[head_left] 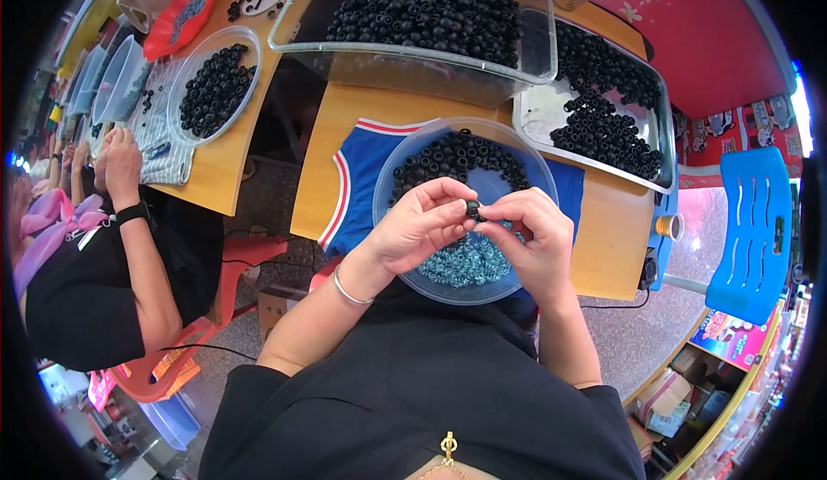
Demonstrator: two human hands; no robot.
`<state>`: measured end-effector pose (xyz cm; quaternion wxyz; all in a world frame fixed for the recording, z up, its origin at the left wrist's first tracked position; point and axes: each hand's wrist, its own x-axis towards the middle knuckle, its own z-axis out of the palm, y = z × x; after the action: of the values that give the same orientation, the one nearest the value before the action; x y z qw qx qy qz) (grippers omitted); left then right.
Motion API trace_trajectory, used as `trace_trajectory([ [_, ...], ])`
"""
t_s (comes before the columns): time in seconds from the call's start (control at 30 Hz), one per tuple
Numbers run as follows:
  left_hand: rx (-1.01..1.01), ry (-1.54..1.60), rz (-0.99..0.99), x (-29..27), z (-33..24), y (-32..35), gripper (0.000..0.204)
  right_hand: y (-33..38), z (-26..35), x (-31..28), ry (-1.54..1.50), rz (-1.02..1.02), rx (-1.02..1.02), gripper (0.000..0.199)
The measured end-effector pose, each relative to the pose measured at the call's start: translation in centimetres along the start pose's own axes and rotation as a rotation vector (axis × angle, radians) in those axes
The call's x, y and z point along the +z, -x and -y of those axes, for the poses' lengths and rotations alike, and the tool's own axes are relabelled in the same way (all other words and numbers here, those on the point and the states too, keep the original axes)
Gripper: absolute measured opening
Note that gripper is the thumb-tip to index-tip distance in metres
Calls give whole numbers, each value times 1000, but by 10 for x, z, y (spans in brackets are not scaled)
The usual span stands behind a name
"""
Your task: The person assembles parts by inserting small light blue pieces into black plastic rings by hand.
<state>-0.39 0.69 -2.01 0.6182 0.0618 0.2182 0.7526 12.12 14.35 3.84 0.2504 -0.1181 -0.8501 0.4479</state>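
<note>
Over a round clear basin [551,189], my left hand [415,232] and my right hand [538,237] meet with fingertips pinched. Both grip one small black round piece [474,210] with a hole in it. Many such black pieces [448,154] lie in the far half of the basin. Its near part holds a heap of small teal-blue pieces [469,263], too small to name. Under the basin a blue cloth garment [353,204] with red and white trim is spread on the wooden table [319,153].
A large clear bin [413,71] heaped with black pieces stands beyond the basin. Right of it, a metal tray [538,131] holds more. At left, a person's hand [119,166] works near another round basin [177,110]. A blue chair [749,230] stands at right.
</note>
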Motion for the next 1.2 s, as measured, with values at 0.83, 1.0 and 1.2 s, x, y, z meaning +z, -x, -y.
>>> trace_trajectory([
  [0.83,-63,-227,-3,-1,-17,1,43,-11,-1,-4,30,246,22,27],
  [1.0,-99,-286,1,6,-22,0,48,-7,-6,2,5,193,-24,23],
  [1.2,-12,-427,60,19,-32,-18,39,-3,-7,-2,-133,75,202,27],
])
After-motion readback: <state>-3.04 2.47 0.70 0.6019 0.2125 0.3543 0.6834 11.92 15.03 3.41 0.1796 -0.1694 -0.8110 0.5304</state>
